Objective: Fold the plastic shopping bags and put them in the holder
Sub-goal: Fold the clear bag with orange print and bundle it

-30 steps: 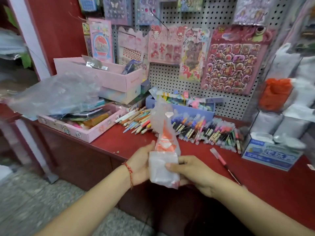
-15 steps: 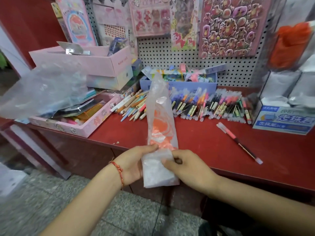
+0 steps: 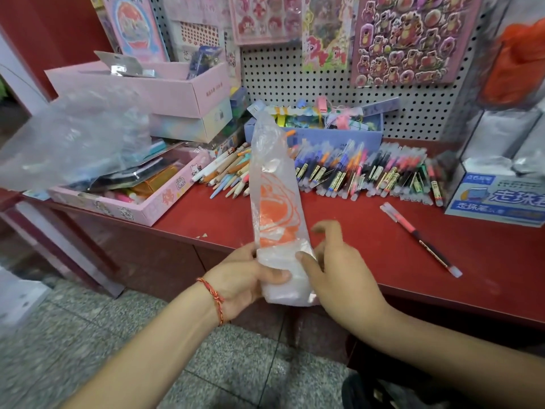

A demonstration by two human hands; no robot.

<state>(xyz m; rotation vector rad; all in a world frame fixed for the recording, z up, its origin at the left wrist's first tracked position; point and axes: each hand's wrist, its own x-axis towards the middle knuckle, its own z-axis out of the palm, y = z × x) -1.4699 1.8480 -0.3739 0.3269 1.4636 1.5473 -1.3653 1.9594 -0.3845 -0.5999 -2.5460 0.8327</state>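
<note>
The person stands at a red counter (image 3: 368,246), both bare arms reaching forward; between the hands rises a plastic bag (image 3: 272,184), folded lengthwise into a long narrow strip, translucent with an orange print across its middle, standing nearly upright and leaning a little to the left at its top; the left hand (image 3: 244,278), a red string bracelet (image 3: 213,299) on its wrist, is closed around the strip's lower end, thumb across the front and fingers tucked behind; the right hand (image 3: 339,273) is looser, its thumb pressed on the bag's right edge while the other fingers spread open and blurred just beside the plastic, not clearly touching it; the lower end of the bag looks thicker and whiter than the rest; behind it on the counter lies a heap of pens (image 3: 368,172) and, left of them, pencils (image 3: 227,172); a single pen (image 3: 418,237) lies apart on the right; a pink tray (image 3: 147,208) sits at the left, half covered by a loose clear bag (image 3: 76,137); sticker sheets hang on the pegboard (image 3: 309,84) behind.
</note>
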